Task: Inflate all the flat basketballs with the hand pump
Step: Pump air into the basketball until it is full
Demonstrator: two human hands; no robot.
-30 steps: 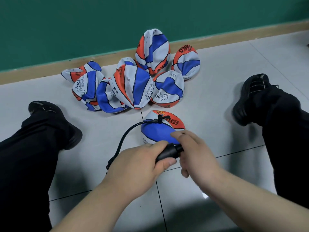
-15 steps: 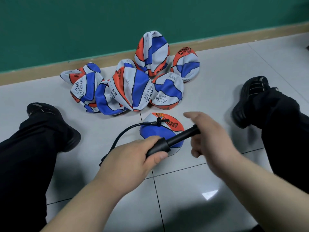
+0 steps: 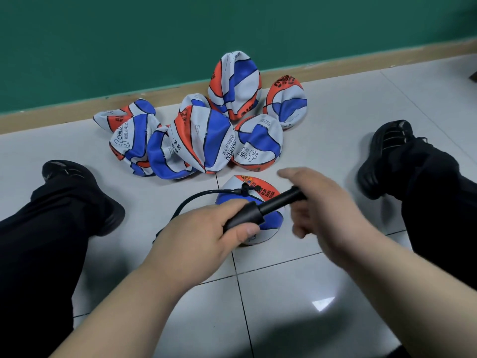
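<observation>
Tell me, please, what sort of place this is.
Probably an indoor room, perhaps a school sports room, though that is a guess. The floor is glossy pale tiles, a green wall with a tan skirting board stands behind, and a pile of flat basketballs lies near it.

Light tiled floor [image 3: 335, 293], dark grout lines. Pile of flat basketballs [image 3: 204, 140] lies on it, just on the near side of the baseboard [image 3: 361, 65]. Single ball [image 3: 272, 223] on the tiles just nearer than the pile. Left shoe [image 3: 85, 192] and right shoe [image 3: 382, 156] rest either side of the pile.
</observation>
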